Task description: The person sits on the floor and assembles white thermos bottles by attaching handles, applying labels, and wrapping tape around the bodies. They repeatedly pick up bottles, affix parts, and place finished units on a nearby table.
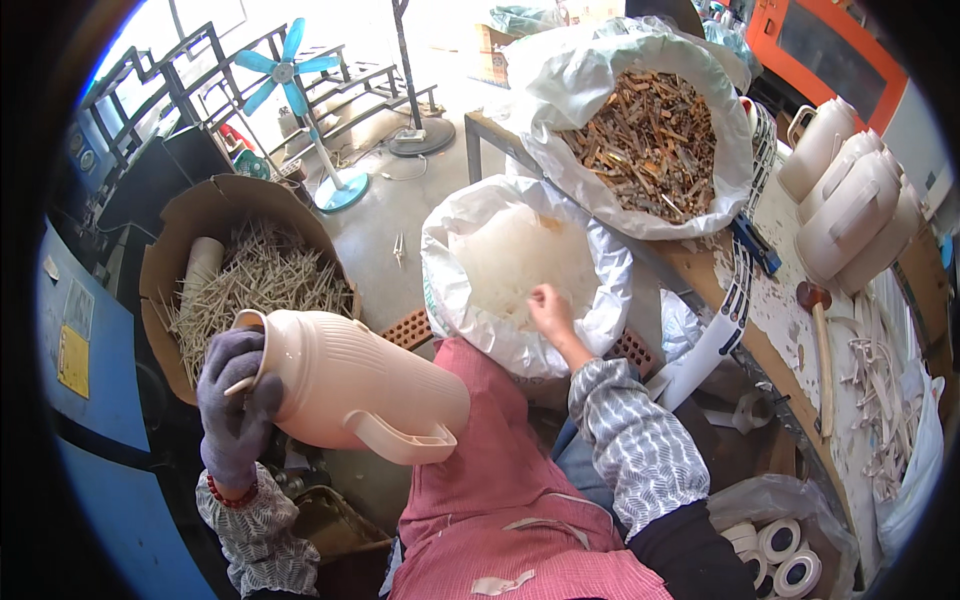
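My left hand [232, 405], in a grey glove, grips a pale pink plastic jug body [365, 375] by its rim end. The jug lies tilted on its side across my lap, its looped handle [400, 440] toward me. In front of me stands a white plastic sack [450, 325] holding a mass of small translucent pieces [520, 265]. My bare right hand [550, 315] is over the sack's near right part, fingers curled together; what they hold, if anything, is too small to make out.
A cardboard box [180, 225] of pale thin sticks stands at left. Beyond the sack, a bag [550, 100] of brown scraps sits by the bench [700, 275]. More pink jugs [850, 215] and a mallet [820, 350] are on the right. White rings [780, 540] fill a lower-right bag; a fan [285, 75] stands behind.
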A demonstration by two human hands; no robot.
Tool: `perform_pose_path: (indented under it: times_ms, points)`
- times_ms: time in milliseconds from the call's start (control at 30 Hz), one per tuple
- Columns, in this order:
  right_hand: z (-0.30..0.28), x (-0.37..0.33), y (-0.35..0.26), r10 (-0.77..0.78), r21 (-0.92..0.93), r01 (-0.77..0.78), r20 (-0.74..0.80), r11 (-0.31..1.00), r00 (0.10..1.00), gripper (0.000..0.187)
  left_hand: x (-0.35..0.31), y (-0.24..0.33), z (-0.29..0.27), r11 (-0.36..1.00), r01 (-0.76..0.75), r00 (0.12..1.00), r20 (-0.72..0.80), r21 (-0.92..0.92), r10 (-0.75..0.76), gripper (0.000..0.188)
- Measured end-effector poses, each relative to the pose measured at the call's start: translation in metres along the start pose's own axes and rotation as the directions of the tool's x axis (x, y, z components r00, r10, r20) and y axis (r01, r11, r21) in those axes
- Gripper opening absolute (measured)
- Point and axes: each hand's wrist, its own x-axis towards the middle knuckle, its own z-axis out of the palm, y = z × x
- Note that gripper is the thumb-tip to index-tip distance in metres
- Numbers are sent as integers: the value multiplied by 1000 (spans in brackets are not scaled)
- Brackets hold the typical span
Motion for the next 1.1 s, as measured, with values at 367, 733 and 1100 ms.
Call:
perform_pose_path:
  times_ms: [367,733,1100]
  points:
    - [37,35,98,-42,-32,42,7,999,999,21,18,-33,-18,999,-48,998,30,5,48,22]
    - [-93,-24,33,-6,736,-155,211,660,977,17,43,-45,-52,804,-173,795,-401,568,455,68]
    - [-229,-102,-73,-405,767,354,-135,534,904,24,80,81,167,766,-622,777,-247,-163,579,49]
